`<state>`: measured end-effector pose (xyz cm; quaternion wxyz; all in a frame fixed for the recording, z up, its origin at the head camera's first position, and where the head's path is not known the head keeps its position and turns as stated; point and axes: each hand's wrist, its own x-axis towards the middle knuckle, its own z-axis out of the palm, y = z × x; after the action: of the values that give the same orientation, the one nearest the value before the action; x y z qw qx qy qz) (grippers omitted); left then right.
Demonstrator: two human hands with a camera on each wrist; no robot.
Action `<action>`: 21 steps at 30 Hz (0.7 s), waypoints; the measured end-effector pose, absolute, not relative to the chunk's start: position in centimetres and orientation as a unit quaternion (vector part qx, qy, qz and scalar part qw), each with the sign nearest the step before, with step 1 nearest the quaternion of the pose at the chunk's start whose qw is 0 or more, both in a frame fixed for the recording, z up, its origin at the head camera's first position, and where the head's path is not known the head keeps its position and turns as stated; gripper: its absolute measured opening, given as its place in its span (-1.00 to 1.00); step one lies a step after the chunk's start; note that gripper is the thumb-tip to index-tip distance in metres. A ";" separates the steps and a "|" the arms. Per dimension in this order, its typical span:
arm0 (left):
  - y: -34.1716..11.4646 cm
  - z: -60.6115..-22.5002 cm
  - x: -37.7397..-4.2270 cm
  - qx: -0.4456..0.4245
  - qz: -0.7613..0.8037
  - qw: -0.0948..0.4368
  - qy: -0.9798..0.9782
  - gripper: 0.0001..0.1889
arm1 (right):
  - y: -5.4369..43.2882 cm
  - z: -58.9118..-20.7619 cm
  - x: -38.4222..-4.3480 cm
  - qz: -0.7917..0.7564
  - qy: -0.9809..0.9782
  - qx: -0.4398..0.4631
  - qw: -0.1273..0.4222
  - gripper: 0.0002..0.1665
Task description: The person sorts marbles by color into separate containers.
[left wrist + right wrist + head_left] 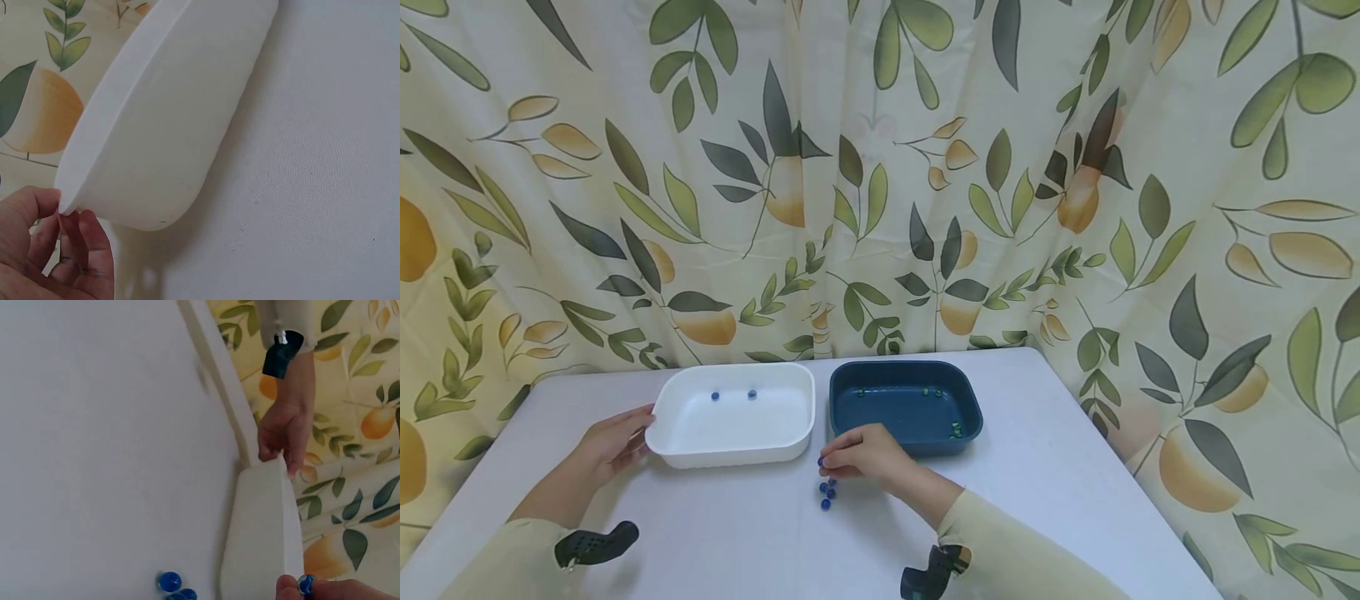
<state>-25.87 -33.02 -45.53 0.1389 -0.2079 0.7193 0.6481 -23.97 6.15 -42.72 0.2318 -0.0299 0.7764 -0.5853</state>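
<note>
My left hand (616,440) pinches the rim of a white plastic basin (730,454) at its left end; the left wrist view shows thumb and fingers on the lip. Two blue marbles (715,397) lie in that basin. Between the thumb and fingers of my right hand (868,454) is a blue marble (305,584), held above the table near the basin's right front corner. Just below that hand, several more blue marbles (826,504) sit in a small cluster on the cloth.
A dark blue basin (902,448) stands right of the white one, behind my right hand, with several green marbles (956,431) in it. White cloth covers the table (715,533). A curtain (880,250) printed with fruit and leaves hangs behind.
</note>
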 end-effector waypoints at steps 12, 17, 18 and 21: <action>-33.1 -45.8 -25.8 -0.215 0.639 0.136 0.726 -0.31 | 3.8 -40.7 -27.4 -0.594 0.768 -0.029 0.238 -0.75; -33.1 -45.7 -25.8 -0.212 0.637 0.135 0.729 -0.30 | 2.8 -40.6 -28.6 -0.605 0.760 -0.010 0.236 -0.78; -33.1 -45.7 -25.8 -0.211 0.636 0.135 0.730 -0.30 | 2.6 -40.6 -28.8 -0.609 0.758 -0.005 0.234 -0.77; -33.1 -45.8 -25.8 -0.211 0.635 0.134 0.731 -0.30 | 2.0 -40.5 -29.6 -0.623 0.749 0.014 0.225 -0.76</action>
<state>-25.80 -33.06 -45.75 0.1340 -0.2112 0.7307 0.6353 -29.57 1.96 -40.54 0.2245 0.0139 0.7489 -0.6233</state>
